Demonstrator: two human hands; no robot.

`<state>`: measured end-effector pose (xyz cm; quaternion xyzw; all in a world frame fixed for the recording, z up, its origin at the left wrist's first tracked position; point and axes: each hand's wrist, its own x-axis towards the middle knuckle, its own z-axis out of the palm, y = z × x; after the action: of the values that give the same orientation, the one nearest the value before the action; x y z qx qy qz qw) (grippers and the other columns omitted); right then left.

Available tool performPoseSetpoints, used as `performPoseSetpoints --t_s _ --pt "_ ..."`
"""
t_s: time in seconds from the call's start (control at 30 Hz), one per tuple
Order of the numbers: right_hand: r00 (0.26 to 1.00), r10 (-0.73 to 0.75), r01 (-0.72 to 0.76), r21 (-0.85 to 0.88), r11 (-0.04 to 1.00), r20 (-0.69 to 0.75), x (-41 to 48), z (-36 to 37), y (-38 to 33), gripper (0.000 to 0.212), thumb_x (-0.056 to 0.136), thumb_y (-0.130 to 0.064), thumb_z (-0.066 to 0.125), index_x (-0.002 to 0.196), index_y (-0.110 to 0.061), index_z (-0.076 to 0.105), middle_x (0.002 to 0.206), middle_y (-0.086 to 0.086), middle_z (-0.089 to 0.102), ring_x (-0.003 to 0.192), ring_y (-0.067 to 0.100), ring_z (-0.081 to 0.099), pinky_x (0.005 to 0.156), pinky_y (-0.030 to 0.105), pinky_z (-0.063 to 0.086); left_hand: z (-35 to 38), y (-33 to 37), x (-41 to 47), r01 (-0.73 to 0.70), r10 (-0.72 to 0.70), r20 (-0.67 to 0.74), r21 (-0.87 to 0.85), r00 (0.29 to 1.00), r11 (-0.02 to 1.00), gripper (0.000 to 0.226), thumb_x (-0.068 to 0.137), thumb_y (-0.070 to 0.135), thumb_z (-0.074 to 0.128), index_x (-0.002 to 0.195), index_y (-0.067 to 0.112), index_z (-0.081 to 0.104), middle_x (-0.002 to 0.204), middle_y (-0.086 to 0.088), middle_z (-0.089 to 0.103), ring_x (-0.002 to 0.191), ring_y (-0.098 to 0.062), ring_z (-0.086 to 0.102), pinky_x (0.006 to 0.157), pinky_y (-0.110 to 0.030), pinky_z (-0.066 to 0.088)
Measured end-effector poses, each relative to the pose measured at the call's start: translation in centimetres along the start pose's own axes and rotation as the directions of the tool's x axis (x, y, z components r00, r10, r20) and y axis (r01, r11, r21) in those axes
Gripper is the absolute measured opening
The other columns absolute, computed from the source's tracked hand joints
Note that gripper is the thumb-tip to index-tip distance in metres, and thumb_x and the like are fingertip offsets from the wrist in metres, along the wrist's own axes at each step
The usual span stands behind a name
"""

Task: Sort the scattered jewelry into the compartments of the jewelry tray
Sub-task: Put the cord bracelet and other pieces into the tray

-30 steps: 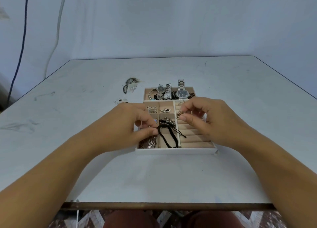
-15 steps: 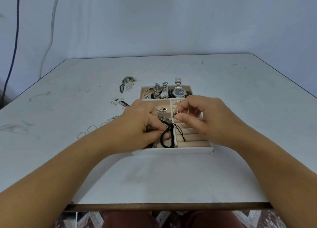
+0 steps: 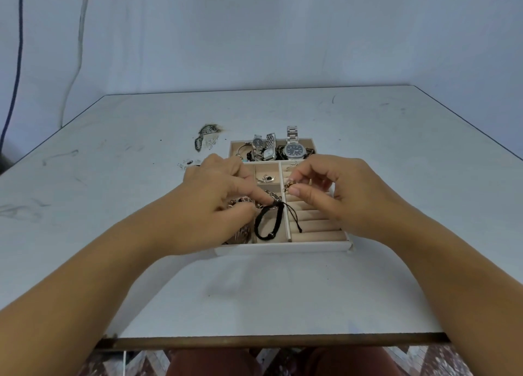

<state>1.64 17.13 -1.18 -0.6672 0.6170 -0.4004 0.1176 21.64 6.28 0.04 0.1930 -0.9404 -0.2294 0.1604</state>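
Desk (image 3: pixel 283 290), pale and scuffed, fills most of the view, with the white jewelry tray (image 3: pixel 283 246) sitting just past its centre. Both forearms reach in from 6 o'clock and meet over the tray. The left hand (image 3: pixel 215 203) covers the tray's 9 o'clock side, its fingers (image 3: pixel 260 199) pressed down at the top of a black cord bracelet (image 3: pixel 267 224) that lies looped in the middle compartment at the near edge; whether they pinch the cord or only rest on it cannot be told. The right hand (image 3: pixel 348 197) hovers over the ring rolls (image 3: pixel 318 235) on the 3 o'clock side, thumb and forefinger clenched on a small gold-coloured piece (image 3: pixel 288 186), too small to identify. At 12 o'clock, the tray's long far compartment holds several wristwatches (image 3: pixel 294 150) crowded together with a bangle. A small silver pendant (image 3: pixel 266 178) sits in the little central compartment between the two hands. Outside the tray, toward 10 o'clock, a dark feathery piece (image 3: pixel 206 133) and a few tiny bits lie loose on the desk.
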Motion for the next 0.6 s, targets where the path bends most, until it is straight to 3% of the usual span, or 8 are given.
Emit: performPoseSetpoints --t_s 0.1,0.2,0.4,0.6 --pt "1.0 -0.008 0.008 0.0 1.0 0.004 0.0 0.0 -0.1 0.011 0.085 -0.027 0.067 0.083 -0.035 0.06 0.07 -0.01 0.063 0.064 0.014 0.053 0.063 0.028 0.046 -0.8 -0.4 -0.1 -0.021 0.022 0.014 -0.082 1.0 0.996 0.029 0.082 0.047 0.056 0.109 0.042 0.067 0.09 0.017 0.06 0.094 -0.006 0.057 0.079 -0.016 0.039" --pt "1.0 -0.015 0.015 -0.004 1.0 -0.002 0.0 -0.1 -0.1 0.013 0.085 -0.026 0.067 0.082 -0.037 0.06 0.069 -0.01 0.062 0.063 0.014 0.053 0.063 0.028 0.046 -1.1 -0.9 0.1 -0.074 0.08 0.089 -0.061 0.993 0.995 0.036 0.077 0.055 0.061 0.112 0.045 0.066 0.088 0.019 0.066 0.084 -0.007 0.061 0.071 -0.006 0.037" --pt "1.0 -0.005 0.005 -0.011 1.0 -0.015 0.0 -0.1 0.1 0.011 0.085 -0.024 0.067 0.083 -0.033 0.061 0.068 -0.011 0.061 0.063 0.015 0.054 0.063 0.027 0.047 -0.5 -0.7 1.4 0.013 0.001 0.121 -0.123 0.993 0.992 0.034 0.07 0.036 0.078 0.102 0.044 0.069 0.077 0.021 0.069 0.068 -0.003 0.058 0.063 -0.011 0.04" --pt "1.0 -0.003 0.002 -0.021 1.0 -0.022 0.1 -0.1 0.2 0.011 0.085 -0.025 0.067 0.083 -0.034 0.061 0.068 -0.008 0.062 0.063 0.015 0.055 0.064 0.028 0.048 0.2 -0.7 1.9 0.062 -0.049 0.127 -0.097 0.991 0.993 0.037 0.061 0.046 0.08 0.097 0.043 0.071 0.074 0.019 0.061 0.065 -0.001 0.055 0.062 -0.012 0.041"
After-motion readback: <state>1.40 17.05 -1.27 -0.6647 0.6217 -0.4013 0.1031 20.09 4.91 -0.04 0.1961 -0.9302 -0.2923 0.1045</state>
